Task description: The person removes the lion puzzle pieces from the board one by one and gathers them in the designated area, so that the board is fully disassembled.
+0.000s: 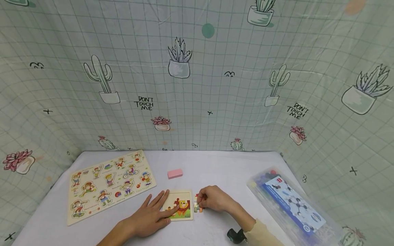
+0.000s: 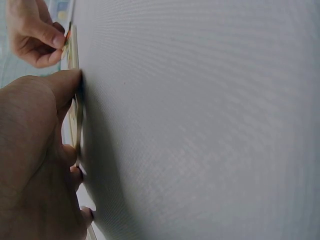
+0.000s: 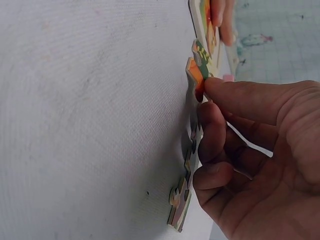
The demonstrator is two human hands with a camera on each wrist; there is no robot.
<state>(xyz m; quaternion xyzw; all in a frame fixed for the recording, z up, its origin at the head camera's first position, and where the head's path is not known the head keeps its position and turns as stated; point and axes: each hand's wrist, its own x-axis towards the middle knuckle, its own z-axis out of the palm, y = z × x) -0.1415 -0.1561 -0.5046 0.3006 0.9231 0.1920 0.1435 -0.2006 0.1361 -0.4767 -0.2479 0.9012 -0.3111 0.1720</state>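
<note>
A small wooden jigsaw tray (image 1: 177,192) with a partly assembled bear picture lies at the front middle of the table. My left hand (image 1: 149,215) rests across its left side with fingers spread, one fingertip on the picture. Just right of the tray, my right hand (image 1: 217,199) pinches a jigsaw piece (image 3: 195,75) with an orange patch between thumb and index finger. Beside that one, towards the tray, is a green-patterned piece (image 3: 201,54). More loose pieces (image 3: 180,206) lie under and past the curled fingers, partly hidden by them.
A pink block (image 1: 175,174) lies behind the tray. To the left is a large wooden board (image 1: 110,188) with sports figures. A clear plastic case (image 1: 292,205) of molecular model parts stands at the right. A dark green object (image 1: 236,235) sits near the right forearm.
</note>
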